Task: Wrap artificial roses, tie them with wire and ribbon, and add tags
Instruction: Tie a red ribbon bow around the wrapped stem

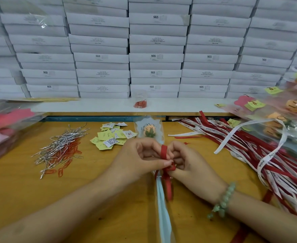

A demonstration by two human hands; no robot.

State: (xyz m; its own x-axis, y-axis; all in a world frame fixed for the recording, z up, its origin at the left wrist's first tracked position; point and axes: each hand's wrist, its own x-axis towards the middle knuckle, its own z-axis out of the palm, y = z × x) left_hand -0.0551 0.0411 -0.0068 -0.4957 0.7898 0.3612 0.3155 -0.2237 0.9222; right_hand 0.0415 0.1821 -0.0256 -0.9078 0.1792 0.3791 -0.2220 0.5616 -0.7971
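Right at the near edge of the surface (21, 190), the pale blue tail of the wrapped rose (161, 207) comes into view. Its long axis runs straight away from the person, tail nearest and bloom at the far end. Just beyond the tail, both hands meet over the stem. The left hand (139, 155) pinches the red ribbon (163, 151) at the crossing, and the right hand (189, 165), bead bracelet (223, 200) at the wrist, has its fingers curled round the ribbon on the other side. One loop stands up between them and the loose ends trail back toward the near edge. It looks like a bow being tied, and the pull should go sideways, across the stem. Neither hand is nearer, since the knot sits midway between them. Past the knuckles lies the orange bloom in its clear sleeve. Left of it are the tags (112, 137), then the wire ties (63, 142) heaped over red paper clips (68, 155). Toward the right edge spreads a pile of loose ribbons (249, 151), with finished roses (284, 118) at the far right corner. A bag of clips (140, 102) sits on the far ledge, and stacked white boxes (154, 57) stand behind it.
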